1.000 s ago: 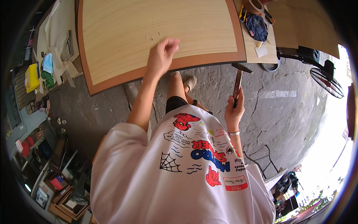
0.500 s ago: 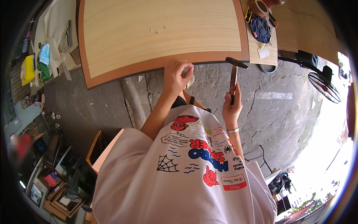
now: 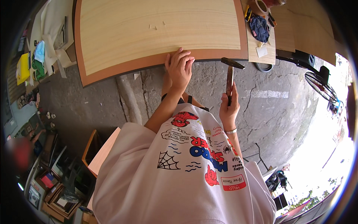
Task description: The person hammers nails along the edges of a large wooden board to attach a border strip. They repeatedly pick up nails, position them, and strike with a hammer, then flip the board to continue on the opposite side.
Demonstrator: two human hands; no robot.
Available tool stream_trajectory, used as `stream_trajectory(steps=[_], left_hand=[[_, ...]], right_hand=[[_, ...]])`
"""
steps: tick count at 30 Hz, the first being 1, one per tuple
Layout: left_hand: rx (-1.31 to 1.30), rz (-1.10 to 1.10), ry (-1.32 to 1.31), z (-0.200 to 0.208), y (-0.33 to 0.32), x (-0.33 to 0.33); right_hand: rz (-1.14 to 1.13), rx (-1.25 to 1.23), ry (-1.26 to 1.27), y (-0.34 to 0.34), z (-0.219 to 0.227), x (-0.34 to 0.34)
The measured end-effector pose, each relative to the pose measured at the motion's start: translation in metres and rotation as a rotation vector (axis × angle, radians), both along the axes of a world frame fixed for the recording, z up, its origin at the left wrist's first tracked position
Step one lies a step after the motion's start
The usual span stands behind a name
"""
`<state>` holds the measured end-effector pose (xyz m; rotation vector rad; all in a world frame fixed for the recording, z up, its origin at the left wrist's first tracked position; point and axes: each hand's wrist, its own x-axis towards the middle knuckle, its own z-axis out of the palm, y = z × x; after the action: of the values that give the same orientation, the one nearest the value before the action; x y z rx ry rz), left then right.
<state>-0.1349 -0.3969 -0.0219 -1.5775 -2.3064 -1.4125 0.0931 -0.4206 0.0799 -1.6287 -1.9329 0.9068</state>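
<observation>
A large pale wood panel [image 3: 156, 37] with a brown border and a dark edge strip lies in front of me. My left hand [image 3: 179, 68] rests at its near edge, fingers stretched out over the brown border. In my right hand [image 3: 229, 104] is a hammer [image 3: 230, 76], held upright by its wooden handle. The dark hammer head is just off the panel's near edge, toward the right corner. Three small pale slivers [image 3: 156, 28] lie on the panel's face.
Right of the panel, a side board [image 3: 270, 52] carries a dark cloth [image 3: 259, 29], a tape roll [image 3: 258, 7] and a white paper piece [image 3: 261, 50]. A black fan [image 3: 320, 84] stands farther right. Stacked frames [image 3: 61, 201] are at lower left, above cracked concrete floor [image 3: 268, 112].
My left hand has uncurled from a loose fist and spread its fingers onto the panel's edge. The hammer in my right hand has shifted slightly left in view.
</observation>
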Motion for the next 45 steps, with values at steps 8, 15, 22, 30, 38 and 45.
stream_trajectory(steps=[8, 15, 22, 30, 38, 45], left_hand=[[0.008, -0.013, 0.016, 0.000, -0.002, -0.003], [0.036, -0.006, -0.037, 0.002, -0.002, -0.002], [0.039, -0.001, -0.053, 0.003, -0.001, -0.001], [0.031, -0.009, -0.062, 0.001, -0.003, -0.002], [0.042, 0.001, -0.051, -0.003, -0.002, -0.001], [0.046, -0.007, -0.030, -0.004, -0.001, -0.001]], right_hand=[[0.095, 0.079, -0.061, 0.002, 0.002, -0.003], [0.268, 0.176, -0.153, 0.013, 0.009, -0.032], [0.319, 0.234, -0.140, 0.019, 0.019, -0.049], [0.370, 0.147, -0.243, 0.016, 0.011, -0.048], [0.299, 0.368, -0.140, 0.016, 0.006, -0.051], [0.287, 0.284, -0.158, 0.015, 0.013, -0.051]])
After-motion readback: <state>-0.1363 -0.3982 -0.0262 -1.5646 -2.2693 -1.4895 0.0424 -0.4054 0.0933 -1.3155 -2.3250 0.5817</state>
